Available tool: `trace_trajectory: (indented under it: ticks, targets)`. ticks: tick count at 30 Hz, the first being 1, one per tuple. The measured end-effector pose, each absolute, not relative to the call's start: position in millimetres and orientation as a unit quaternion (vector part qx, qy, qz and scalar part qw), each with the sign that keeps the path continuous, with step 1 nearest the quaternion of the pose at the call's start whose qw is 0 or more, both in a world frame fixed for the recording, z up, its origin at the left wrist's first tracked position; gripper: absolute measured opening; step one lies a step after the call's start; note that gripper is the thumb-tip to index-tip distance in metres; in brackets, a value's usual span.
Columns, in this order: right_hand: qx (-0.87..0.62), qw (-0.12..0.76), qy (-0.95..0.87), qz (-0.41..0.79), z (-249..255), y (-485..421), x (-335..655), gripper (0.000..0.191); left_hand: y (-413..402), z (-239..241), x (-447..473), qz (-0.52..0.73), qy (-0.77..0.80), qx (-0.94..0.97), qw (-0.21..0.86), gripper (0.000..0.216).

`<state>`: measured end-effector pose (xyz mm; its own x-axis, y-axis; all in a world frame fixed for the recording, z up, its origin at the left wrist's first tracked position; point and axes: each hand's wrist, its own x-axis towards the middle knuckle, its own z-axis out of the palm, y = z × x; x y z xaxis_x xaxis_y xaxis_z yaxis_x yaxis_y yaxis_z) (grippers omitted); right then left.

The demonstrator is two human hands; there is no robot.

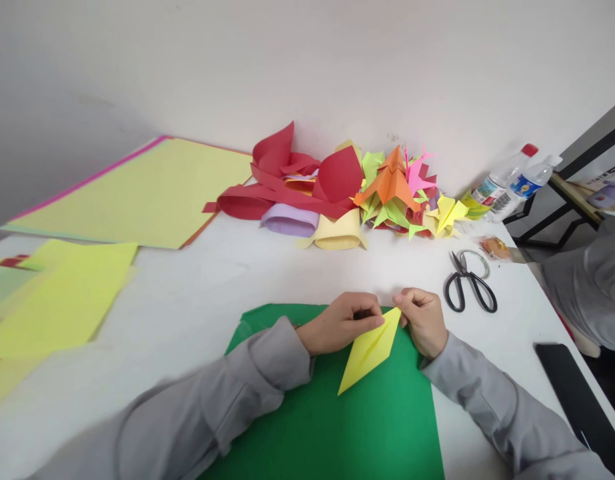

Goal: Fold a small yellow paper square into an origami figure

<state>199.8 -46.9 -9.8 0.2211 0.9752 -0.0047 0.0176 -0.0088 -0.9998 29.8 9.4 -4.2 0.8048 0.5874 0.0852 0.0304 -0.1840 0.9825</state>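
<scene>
A folded yellow paper [368,349], a long diamond shape, lies tilted over a green sheet [337,420] on the white table [202,293]. My left hand [337,325] is closed, pinching the yellow paper's upper part from the left. My right hand [423,321] is closed too, pinching its top corner from the right. Both grey sleeves rest on the green sheet.
Black scissors [468,285] lie right of my hands. A dark phone [577,400] sits at the right edge. A heap of folded coloured paper figures [387,193] and red strips [282,180] lies by the wall. Yellow sheets [142,193] lie left. Two bottles [512,179] stand at the back right.
</scene>
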Motion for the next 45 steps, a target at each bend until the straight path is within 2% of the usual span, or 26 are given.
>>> trace_trajectory:
  ticks: [7, 12, 15, 29, 36, 45]
  targets:
    - [-0.53, 0.552, -0.426, 0.483, -16.4, -45.0, 204.3, 0.055, 9.0, -3.4, 30.3, 0.232, 0.211, 0.722, 0.617, 0.033]
    - [-0.539, 0.451, -0.52, 0.486, -8.7, -47.4, 202.2, 0.049, 8.8, -2.5, 29.7, 0.228, 0.214, 0.718, 0.623, 0.034]
    - [-0.538, 0.437, -0.544, 0.473, -3.2, -47.8, 199.7, 0.052, 9.1, -2.6, 30.0, 0.218, 0.209, 0.725, 0.619, 0.031]
    - [-0.525, 0.432, -0.577, 0.453, -6.3, -49.1, 199.4, 0.052, 9.3, -2.3, 31.5, 0.22, 0.213, 0.727, 0.615, 0.03]
    - [-0.544, 0.429, -0.566, 0.447, -11.0, -48.5, 199.9, 0.04, 8.1, -3.1, 31.3, 0.223, 0.231, 0.742, 0.588, 0.03]
    - [-0.53, 0.457, -0.526, 0.483, -11.7, -47.3, 199.1, 0.044, 8.8, -2.0, 32.3, 0.229, 0.233, 0.735, 0.595, 0.034]
